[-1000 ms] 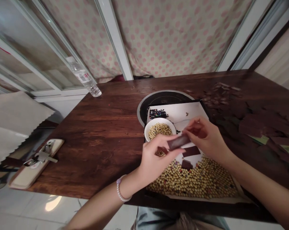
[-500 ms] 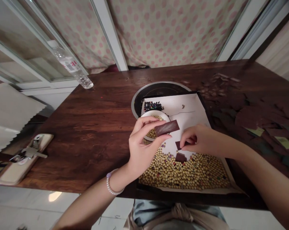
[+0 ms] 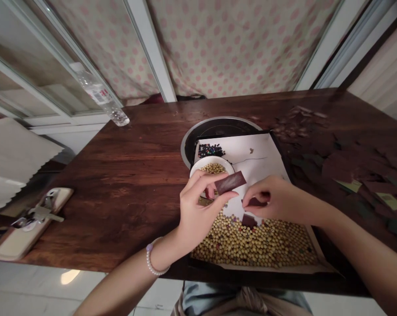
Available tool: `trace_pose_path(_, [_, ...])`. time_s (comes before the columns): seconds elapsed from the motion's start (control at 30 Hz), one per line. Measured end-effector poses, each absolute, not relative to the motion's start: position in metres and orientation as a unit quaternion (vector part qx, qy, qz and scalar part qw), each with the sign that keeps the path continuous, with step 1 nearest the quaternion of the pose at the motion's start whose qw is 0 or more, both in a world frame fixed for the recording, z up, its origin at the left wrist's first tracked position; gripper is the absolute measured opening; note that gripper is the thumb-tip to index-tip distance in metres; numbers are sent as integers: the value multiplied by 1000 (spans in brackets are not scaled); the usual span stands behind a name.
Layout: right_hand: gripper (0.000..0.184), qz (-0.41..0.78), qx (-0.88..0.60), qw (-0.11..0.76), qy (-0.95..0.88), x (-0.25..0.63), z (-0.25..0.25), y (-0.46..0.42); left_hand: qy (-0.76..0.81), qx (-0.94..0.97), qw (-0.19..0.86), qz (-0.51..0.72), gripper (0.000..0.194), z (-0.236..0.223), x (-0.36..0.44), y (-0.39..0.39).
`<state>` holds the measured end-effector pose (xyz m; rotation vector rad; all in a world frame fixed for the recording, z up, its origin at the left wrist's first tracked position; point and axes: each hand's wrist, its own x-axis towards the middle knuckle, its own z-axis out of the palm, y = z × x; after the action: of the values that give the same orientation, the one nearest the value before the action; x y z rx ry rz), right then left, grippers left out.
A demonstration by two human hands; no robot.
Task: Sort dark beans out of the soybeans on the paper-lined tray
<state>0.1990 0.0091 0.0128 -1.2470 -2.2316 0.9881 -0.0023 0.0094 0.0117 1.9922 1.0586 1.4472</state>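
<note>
My left hand, a beaded bracelet at its wrist, pinches a dark brown rectangle that looks like sandpaper, its face scuffed with pale dust. Behind those fingers stands a white bowl of tan beads. My right hand has thumb and finger pressed together over the shallow tray; a dark piece shows by its fingers, but whether it is gripped is unclear. Another small dark brown piece lies below, against many tan beads spread along the tray's near side.
Dark small beads and a thin wire lie in the tray's far part. The tray overlaps a round black plate. Brown scraps cover the table's right. Left are a water bottle and keys on a phone.
My right fingertips have shifted slightly left and now hide more of the dark piece beside them. My left hand keeps its hold on the rectangle. The view has tilted a little upward.
</note>
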Motion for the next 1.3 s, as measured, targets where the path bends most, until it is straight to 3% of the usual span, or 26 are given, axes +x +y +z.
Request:
trace_pose_path(0.2, [8,324,-490,361,-724,196,30,1,358,786,197,464,28,12,0,-2])
trace_pose_path(0.43, [8,234,-451,431,-746,174,27,-11,332,789,231,463,26,11,0,-8])
trace_pose_path(0.73, [8,274,-495,426,-706,177,19,-13,334,784,229,471,26,10,0,-9])
trace_pose_path(1.3, [10,142,-448,407,-784,173,17,-17,349,786,216,463,25,1,-1,-7])
